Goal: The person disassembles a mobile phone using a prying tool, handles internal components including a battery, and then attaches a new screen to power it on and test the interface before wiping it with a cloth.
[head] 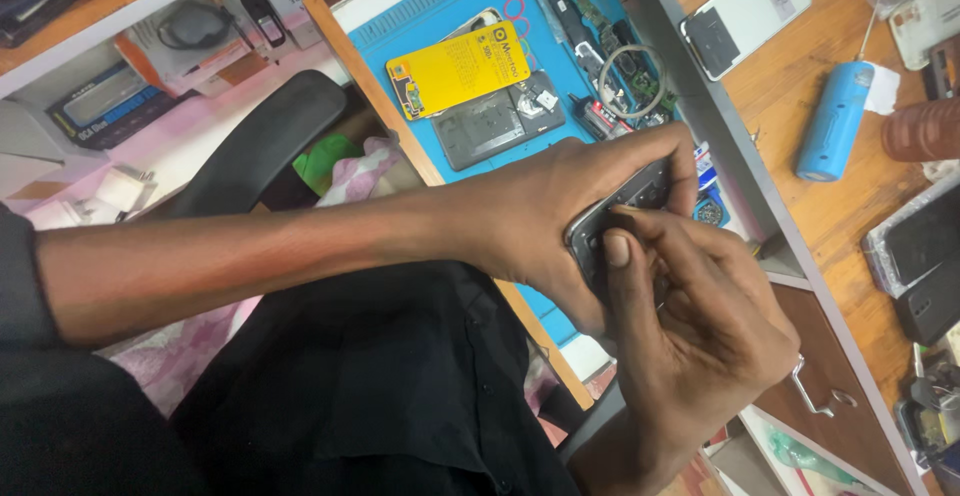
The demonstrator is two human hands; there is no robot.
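Note:
My left hand [545, 218] reaches across from the left and wraps around a small dark grey keypad phone [628, 202], with its fingers curled over the phone's far edge. My right hand [700, 331] comes up from below and also holds the phone. Its thumb presses on the keypad face, and a fingertip lies along the phone's edge. Both hands hold the phone above my lap, just in front of a blue work mat [455, 11]. Much of the phone is hidden by my fingers.
The mat holds a yellow flat battery [460, 68], a dark phone back [492, 126] and several loose phone parts [610, 66]. On the wooden desk lie a blue cylinder [835, 121] and a white device [745, 14]. A black chair back [262, 141] stands at the left.

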